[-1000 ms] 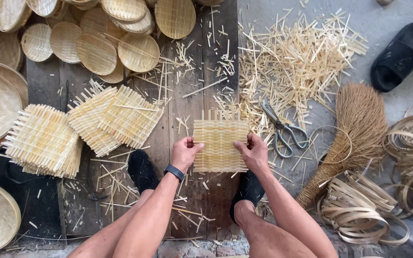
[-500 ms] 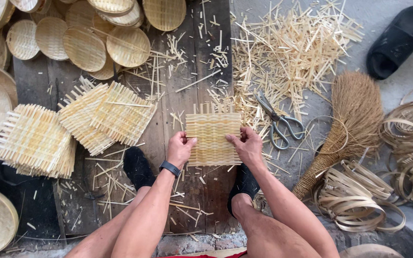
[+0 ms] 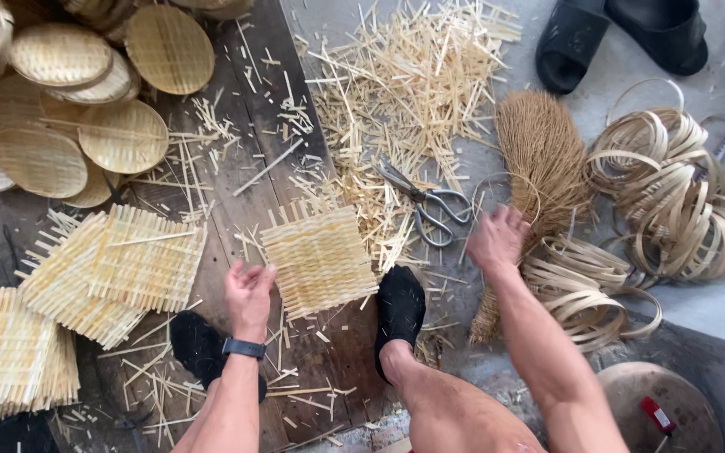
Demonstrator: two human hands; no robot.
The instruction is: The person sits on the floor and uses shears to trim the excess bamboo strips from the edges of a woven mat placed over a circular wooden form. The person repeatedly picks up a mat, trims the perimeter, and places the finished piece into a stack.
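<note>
Workshop floor of dark planks and grey concrete

Worn wooden boards (image 3: 237, 126) cover the left side, strewn with pale bamboo offcuts (image 3: 413, 84); bare concrete floor (image 3: 715, 302) lies to the right, in even daylight. Round woven trays (image 3: 123, 134) pile at upper left, coiled strips (image 3: 673, 193) at right.

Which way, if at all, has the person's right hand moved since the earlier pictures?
Yes. The right hand has left the woven mat and gone rightward, now beside the scissors, over the hand broom.
</note>
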